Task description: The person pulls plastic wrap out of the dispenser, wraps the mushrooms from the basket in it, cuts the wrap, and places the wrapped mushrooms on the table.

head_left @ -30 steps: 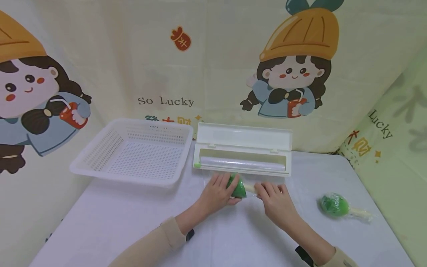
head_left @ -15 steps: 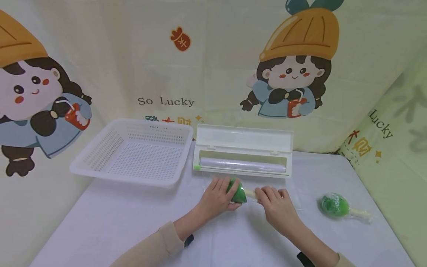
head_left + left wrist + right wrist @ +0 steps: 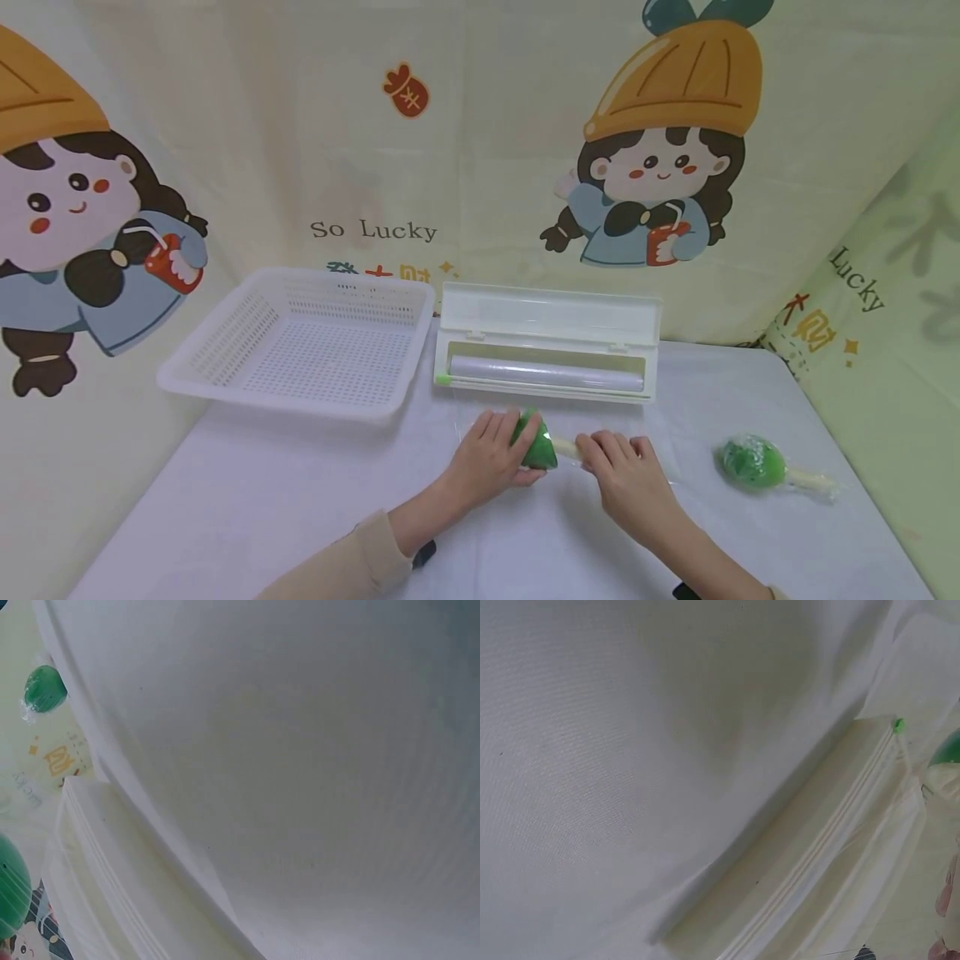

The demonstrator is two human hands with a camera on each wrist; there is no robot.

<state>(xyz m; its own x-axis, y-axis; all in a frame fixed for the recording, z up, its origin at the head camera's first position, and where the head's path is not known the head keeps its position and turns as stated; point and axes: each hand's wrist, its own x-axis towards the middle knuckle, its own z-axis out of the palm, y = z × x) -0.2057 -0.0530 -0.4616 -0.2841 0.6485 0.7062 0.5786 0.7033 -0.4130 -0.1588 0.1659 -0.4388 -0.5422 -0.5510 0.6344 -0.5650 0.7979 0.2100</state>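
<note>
Over the middle of the white table, my left hand [image 3: 483,462] grips the round green head of a maraca [image 3: 538,446], fingers over its top and thumb below. My right hand [image 3: 630,479] pinches the far end of its pale handle. Clear cling film [image 3: 663,467] spreads around and under the maraca. At the edge of the left wrist view, the green head [image 3: 11,889] shows thin film creases. Only part of the maraca [image 3: 946,750] enters the right wrist view. A second maraca [image 3: 753,461], wrapped in crumpled film, lies on the right.
Behind the hands stands a white cling film box [image 3: 547,312], lid raised, with a film roll [image 3: 547,372] inside. A white plastic basket [image 3: 288,400] sits at the back left. A printed cloth [image 3: 495,167] hangs behind the table [image 3: 337,475].
Both hands and the maraca have moved a little toward the person, away from the box. The box's right end has shifted slightly nearer. The wrapped maraca stays where it was.
</note>
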